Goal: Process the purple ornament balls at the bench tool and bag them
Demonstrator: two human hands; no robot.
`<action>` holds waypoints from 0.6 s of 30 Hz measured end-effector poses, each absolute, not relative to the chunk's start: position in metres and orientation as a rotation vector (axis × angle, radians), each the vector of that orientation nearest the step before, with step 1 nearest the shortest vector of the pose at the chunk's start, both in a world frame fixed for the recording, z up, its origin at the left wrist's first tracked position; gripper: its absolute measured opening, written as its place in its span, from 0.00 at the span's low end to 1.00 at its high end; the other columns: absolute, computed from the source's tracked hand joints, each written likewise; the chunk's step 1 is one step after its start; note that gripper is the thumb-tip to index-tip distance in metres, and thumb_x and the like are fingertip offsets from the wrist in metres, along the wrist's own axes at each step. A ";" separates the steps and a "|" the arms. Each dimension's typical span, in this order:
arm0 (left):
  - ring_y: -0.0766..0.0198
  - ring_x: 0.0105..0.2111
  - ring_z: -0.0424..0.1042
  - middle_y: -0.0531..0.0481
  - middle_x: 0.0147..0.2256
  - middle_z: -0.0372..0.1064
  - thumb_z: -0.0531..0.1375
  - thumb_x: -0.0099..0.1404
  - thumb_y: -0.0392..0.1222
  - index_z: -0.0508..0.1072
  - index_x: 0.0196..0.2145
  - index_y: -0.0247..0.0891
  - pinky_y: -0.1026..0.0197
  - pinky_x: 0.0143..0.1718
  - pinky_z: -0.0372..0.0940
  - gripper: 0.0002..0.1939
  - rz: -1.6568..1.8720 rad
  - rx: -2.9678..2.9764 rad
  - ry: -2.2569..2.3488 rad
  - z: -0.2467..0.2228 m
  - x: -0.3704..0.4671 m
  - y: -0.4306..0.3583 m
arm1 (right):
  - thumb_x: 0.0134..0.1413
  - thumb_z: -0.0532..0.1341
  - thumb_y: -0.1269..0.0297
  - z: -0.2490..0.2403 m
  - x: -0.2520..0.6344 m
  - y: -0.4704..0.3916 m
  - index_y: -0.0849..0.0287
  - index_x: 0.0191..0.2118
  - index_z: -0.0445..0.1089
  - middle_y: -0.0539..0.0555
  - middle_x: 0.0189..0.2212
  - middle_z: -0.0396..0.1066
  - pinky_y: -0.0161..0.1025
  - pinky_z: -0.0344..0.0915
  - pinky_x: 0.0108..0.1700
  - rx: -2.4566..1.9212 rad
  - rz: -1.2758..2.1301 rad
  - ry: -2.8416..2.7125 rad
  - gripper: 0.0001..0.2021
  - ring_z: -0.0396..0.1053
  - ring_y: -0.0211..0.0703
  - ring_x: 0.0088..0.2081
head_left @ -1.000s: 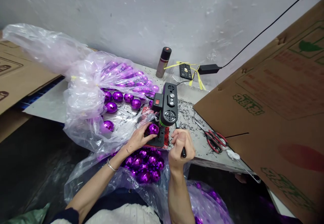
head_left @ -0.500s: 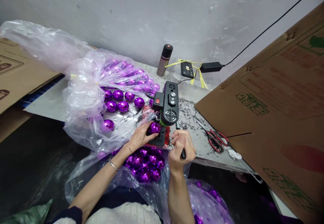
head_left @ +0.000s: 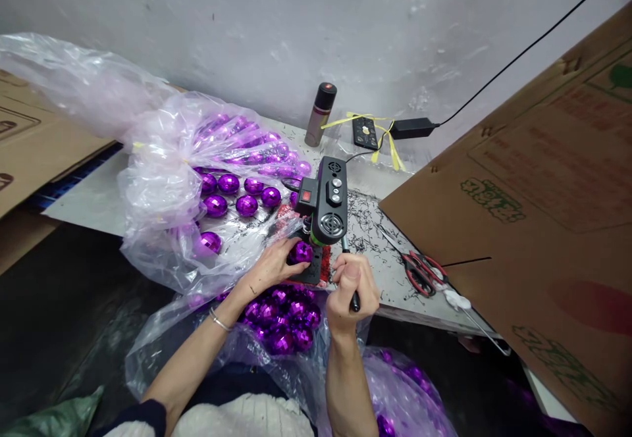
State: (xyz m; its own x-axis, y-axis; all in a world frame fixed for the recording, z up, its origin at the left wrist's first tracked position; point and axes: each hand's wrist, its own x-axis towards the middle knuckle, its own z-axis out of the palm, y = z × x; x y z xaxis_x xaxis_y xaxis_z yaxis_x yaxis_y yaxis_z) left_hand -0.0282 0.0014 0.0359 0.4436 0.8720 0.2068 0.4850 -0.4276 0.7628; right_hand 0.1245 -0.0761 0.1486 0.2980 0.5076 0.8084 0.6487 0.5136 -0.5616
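Observation:
A shiny purple mirror-faceted ball [head_left: 301, 252] sits between the thumb and fingers of my left hand [head_left: 274, 264], low at the front of a black bench drill press [head_left: 332, 201]. The fingers of my right hand [head_left: 354, 287] are wrapped round the black-ended lever [head_left: 355, 301] on the machine's right side. Under the ball lies the dark base plate [head_left: 313, 270], with red material [head_left: 326, 264] around it. Just below my left hand, more purple balls [head_left: 281, 322] rest in an open clear bag at the table's front edge. The drill tip is hidden behind the machine's head.
Several loose purple balls [head_left: 216, 206] and a tied clear bag [head_left: 162, 160] lie left. Behind are a spray can [head_left: 320, 114], a phone-like black item [head_left: 364, 133] and a power adapter [head_left: 412, 128]. Scissors [head_left: 419, 272] lie beside a large cardboard box [head_left: 533, 226]. Dark shavings cover the tabletop [head_left: 368, 226].
One loose purple ball on the table has shifted slightly to the right. Both hands keep nearly the same places, on the ball and the lever; the view has moved a little.

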 end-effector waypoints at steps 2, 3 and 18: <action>0.44 0.53 0.80 0.41 0.51 0.79 0.71 0.67 0.58 0.76 0.61 0.41 0.44 0.59 0.74 0.30 0.838 2.078 1.165 0.031 -0.020 0.003 | 0.74 0.53 0.72 0.148 0.125 -0.077 0.54 0.29 0.63 0.46 0.23 0.64 0.39 0.62 0.33 -1.126 -0.127 -1.353 0.17 0.69 0.39 0.29; 0.45 0.54 0.79 0.41 0.52 0.78 0.71 0.66 0.57 0.77 0.60 0.42 0.44 0.59 0.74 0.29 0.867 2.077 1.181 0.028 -0.016 0.003 | 0.74 0.53 0.72 0.148 0.125 -0.077 0.54 0.29 0.64 0.46 0.24 0.65 0.39 0.62 0.32 -1.130 -0.125 -1.355 0.17 0.69 0.39 0.29; 0.43 0.58 0.78 0.38 0.56 0.79 0.72 0.67 0.56 0.75 0.61 0.41 0.40 0.61 0.71 0.30 1.083 2.066 1.227 0.000 -0.001 -0.003 | 0.75 0.51 0.69 0.121 0.123 -0.075 0.54 0.28 0.63 0.47 0.25 0.65 0.39 0.64 0.32 -1.104 -0.184 -1.344 0.18 0.68 0.38 0.28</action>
